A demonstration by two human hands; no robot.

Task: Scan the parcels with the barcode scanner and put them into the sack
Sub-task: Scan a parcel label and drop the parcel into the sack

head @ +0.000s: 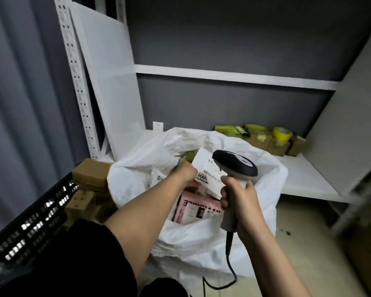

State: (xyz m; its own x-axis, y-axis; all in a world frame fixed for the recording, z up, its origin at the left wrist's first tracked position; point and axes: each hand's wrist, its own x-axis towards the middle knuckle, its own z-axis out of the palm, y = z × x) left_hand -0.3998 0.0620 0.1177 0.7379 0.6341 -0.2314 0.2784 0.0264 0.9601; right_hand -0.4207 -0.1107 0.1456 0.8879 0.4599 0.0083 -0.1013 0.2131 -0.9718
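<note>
Two hands work over the sack (201, 239); left hand (185, 171) pinches a parcel (210, 168); right hand (241, 202) grips the scanner (236, 166).

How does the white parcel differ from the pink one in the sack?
The white parcel is gripped by the left hand above the sack; the pink parcel already lies inside, untouched. The white one shows a printed label facing the scanner; the pink one shows large dark lettering. Both are flat.
</note>
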